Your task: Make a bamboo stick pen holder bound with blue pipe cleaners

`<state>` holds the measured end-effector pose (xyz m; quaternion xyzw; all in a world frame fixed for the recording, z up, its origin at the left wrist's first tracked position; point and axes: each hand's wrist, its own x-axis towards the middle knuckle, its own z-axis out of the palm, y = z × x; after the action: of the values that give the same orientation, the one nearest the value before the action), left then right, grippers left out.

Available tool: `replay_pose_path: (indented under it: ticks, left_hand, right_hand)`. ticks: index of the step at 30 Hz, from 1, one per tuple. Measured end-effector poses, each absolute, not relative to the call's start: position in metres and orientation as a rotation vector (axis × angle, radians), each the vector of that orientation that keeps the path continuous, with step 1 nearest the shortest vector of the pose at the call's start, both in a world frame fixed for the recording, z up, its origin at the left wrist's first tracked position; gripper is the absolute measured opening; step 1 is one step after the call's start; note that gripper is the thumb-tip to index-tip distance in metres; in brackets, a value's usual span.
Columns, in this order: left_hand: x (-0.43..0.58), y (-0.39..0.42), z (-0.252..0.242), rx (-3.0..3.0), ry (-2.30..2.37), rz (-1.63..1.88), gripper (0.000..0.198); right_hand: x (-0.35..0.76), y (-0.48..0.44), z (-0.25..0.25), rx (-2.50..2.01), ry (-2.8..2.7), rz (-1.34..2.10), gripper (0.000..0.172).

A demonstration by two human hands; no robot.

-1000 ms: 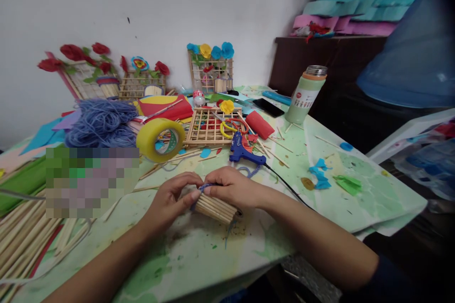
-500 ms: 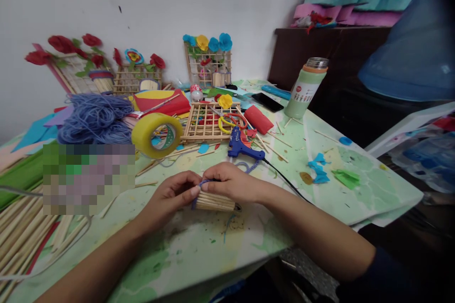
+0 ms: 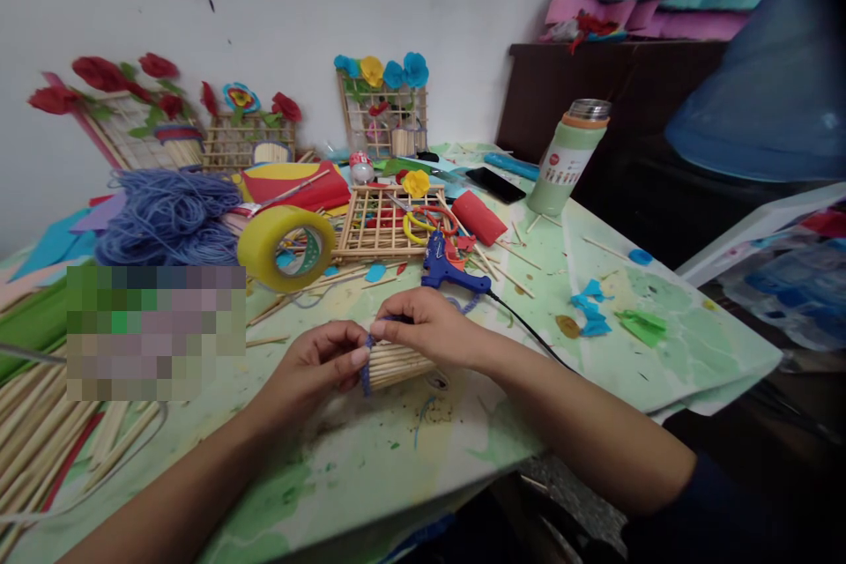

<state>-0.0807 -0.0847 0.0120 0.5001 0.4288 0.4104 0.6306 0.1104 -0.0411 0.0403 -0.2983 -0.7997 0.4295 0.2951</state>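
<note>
A small bundle of pale wooden sticks lies sideways between my hands, with blue-purple yarn round its left end. My left hand pinches the yarn-wrapped edge between thumb and fingers. Over the top of the bundle, my right hand is closed, its thumb and fingertips at the yarn; its palm hides part of the sticks. Just behind my right hand rests a blue glue gun, its black cord running right.
Behind are yellow tape, blue yarn, a stick lattice, scissors and a phone. A green bottle stands at back right. Loose sticks lie left. Paper scraps lie right.
The bundle has turned slightly, showing more of its sticks and yarn band. My right hand has risen a little, still closed on the edge. The whole view has shifted slightly.
</note>
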Motion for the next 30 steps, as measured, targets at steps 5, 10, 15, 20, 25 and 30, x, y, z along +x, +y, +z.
replay_pose_path:
  ticks: [5,10,15,20,25,30]
  left_hand:
    - [-0.082,-0.084,0.023,1.319,1.03,1.017,0.019]
    - [-0.085,-0.084,0.028,1.385,1.009,1.037,0.023]
    - [-0.084,-0.084,0.026,1.275,0.848,1.045,0.045]
    - [-0.083,-0.088,0.027,1.116,0.784,1.048,0.054]
    - [-0.084,-0.087,0.024,1.029,0.711,0.98,0.064]
    - [-0.084,-0.086,0.018,1.013,0.666,0.965,0.058]
  right_hand:
    - [0.116,-0.043,0.046,-0.895,-2.252,0.618,0.026]
    - [0.115,-0.044,0.045,-0.872,-2.272,0.435,0.029]
    - [0.112,-0.043,0.037,-0.906,-2.222,0.514,0.025]
    - [0.112,-0.043,0.037,-0.934,-2.223,0.488,0.026]
    - [0.111,-0.045,0.036,-0.931,-2.276,0.388,0.025]
    - [0.111,-0.046,0.034,-0.778,-2.274,0.176,0.03]
